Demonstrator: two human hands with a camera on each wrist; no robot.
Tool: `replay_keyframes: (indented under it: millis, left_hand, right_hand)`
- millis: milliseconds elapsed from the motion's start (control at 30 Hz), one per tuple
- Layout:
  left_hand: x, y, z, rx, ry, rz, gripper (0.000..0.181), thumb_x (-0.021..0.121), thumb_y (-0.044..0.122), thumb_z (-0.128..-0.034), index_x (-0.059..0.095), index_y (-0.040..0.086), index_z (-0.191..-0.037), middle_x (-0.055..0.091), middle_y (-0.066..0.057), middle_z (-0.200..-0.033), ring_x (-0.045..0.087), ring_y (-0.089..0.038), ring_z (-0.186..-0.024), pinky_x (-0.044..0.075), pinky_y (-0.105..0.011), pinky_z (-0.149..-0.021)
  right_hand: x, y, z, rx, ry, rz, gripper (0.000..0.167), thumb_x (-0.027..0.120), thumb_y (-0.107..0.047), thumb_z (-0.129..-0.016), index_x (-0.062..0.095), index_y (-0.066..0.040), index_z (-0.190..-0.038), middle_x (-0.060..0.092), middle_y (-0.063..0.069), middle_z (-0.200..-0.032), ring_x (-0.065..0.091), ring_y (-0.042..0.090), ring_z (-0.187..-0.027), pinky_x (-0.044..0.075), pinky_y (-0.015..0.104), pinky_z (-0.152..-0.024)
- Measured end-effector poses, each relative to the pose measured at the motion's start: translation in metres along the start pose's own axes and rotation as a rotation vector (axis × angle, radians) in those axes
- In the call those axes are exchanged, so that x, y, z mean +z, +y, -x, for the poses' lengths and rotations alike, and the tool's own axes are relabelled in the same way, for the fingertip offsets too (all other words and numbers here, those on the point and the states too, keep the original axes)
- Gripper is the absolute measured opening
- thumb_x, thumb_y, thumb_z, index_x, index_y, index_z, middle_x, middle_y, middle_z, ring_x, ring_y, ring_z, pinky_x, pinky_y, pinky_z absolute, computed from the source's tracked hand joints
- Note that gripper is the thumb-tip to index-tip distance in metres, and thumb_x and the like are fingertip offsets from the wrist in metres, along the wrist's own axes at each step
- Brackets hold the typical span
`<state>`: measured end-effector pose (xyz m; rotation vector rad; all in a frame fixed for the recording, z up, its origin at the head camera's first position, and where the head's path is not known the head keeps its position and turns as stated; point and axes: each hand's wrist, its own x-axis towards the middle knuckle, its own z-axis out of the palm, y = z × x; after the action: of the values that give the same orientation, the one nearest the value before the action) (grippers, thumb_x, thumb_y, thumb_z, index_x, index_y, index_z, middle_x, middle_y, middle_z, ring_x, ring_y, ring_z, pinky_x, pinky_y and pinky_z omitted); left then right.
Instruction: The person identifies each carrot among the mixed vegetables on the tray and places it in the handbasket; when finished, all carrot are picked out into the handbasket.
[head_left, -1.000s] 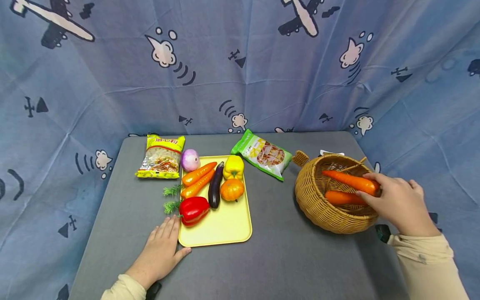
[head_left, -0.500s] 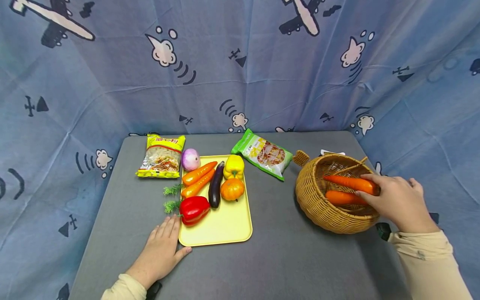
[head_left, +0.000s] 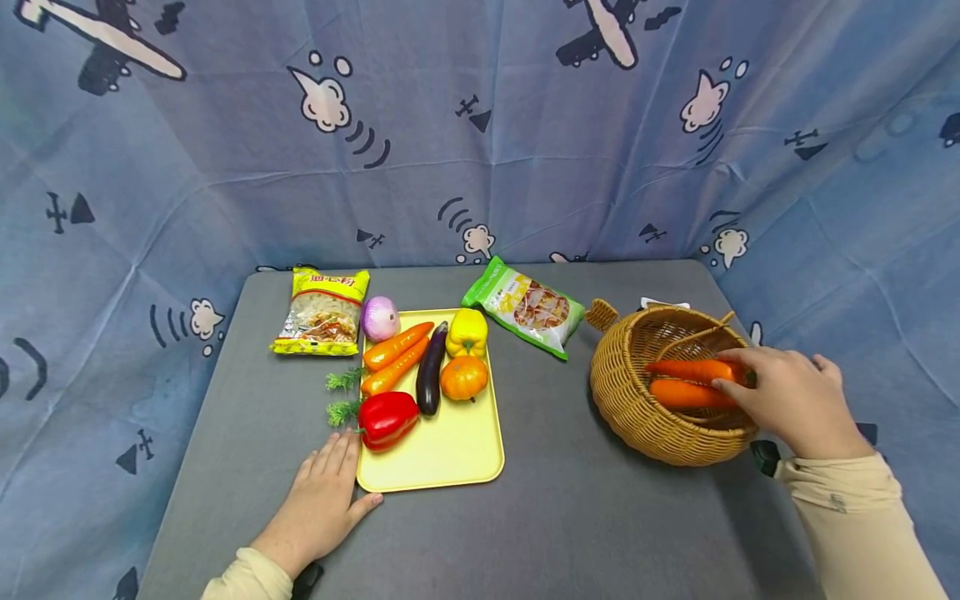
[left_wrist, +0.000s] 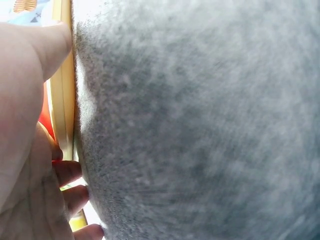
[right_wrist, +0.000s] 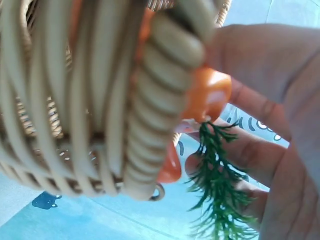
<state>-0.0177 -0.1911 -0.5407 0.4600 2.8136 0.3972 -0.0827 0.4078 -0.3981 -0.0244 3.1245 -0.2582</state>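
In the head view a wicker basket (head_left: 637, 408) at the right holds two carrots. My right hand (head_left: 798, 400) pinches the upper carrot (head_left: 690, 369) by its thick end at the rim; the lower carrot (head_left: 686, 395) lies beside it. The right wrist view shows that orange end (right_wrist: 207, 95) between thumb and fingers, with green leaves (right_wrist: 217, 185) hanging down. My left hand (head_left: 318, 500) rests flat on the table, fingertips and thumb at the left and lower edges of the yellow tray (head_left: 450, 454). Near its fingertips lies a red pepper (head_left: 387, 421).
The tray also bears two carrots (head_left: 397, 346), an eggplant (head_left: 431, 375), a yellow pepper (head_left: 467, 333) and a small pumpkin (head_left: 463, 378). A purple onion (head_left: 380, 318) sits at its upper left corner. Behind are a yellow food packet (head_left: 322, 312) and a green one (head_left: 525, 308).
The upper carrot's thick end has come down a little with my right hand, and the carrot lies more level, closer to the lower one. My left hand has stayed in place.
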Motion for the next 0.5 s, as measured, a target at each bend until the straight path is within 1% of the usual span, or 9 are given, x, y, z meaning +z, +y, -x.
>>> replay_keyframes:
  millis: [133, 300, 400, 500]
  left_hand:
    - [0.0002, 0.0001, -0.0003, -0.002, -0.004, -0.005, 0.095, 0.070, 0.051, -0.1013, 0.033, -0.012, -0.161, 0.034, -0.033, -0.165, 0.031, -0.052, -0.152, 0.028, -0.070, -0.118]
    - [0.0012, -0.0007, -0.0010, 0.001, -0.001, -0.009, 0.095, 0.071, 0.051, -0.1010, 0.033, -0.013, -0.160, 0.035, -0.033, -0.164, 0.031, -0.052, -0.152, 0.029, -0.070, -0.118]
    - [0.0023, -0.0013, -0.0012, 0.004, 0.004, -0.006, 0.096, 0.071, 0.052, -0.1007, 0.033, -0.013, -0.160, 0.035, -0.033, -0.164, 0.031, -0.052, -0.152, 0.028, -0.070, -0.118]
    - [0.0043, -0.0020, -0.0018, 0.009, 0.010, -0.005, 0.096, 0.071, 0.053, -0.1002, 0.034, -0.013, -0.160, 0.035, -0.033, -0.164, 0.032, -0.052, -0.152, 0.029, -0.070, -0.118]
  right_hand:
    - [0.0000, -0.0021, -0.0011, -0.004, -0.002, 0.006, 0.043, 0.085, -0.031, -0.093, 0.075, -0.007, -0.128, 0.070, 0.030, -0.121, 0.058, 0.053, -0.110, 0.007, 0.088, -0.105]
    - [-0.0001, -0.0032, -0.0023, -0.009, -0.014, 0.029, 0.043, 0.082, -0.029, -0.095, 0.073, -0.006, -0.131, 0.069, 0.031, -0.125, 0.056, 0.054, -0.113, 0.007, 0.088, -0.105]
    - [0.0007, -0.0021, -0.0030, -0.009, -0.035, 0.042, 0.044, 0.081, -0.027, -0.097, 0.071, -0.005, -0.133, 0.068, 0.032, -0.124, 0.056, 0.056, -0.113, 0.005, 0.089, -0.104]
    - [0.0020, -0.0006, -0.0035, 0.002, -0.068, 0.049, 0.045, 0.080, -0.025, -0.097, 0.070, -0.005, -0.135, 0.067, 0.034, -0.124, 0.052, 0.057, -0.114, 0.000, 0.089, -0.105]
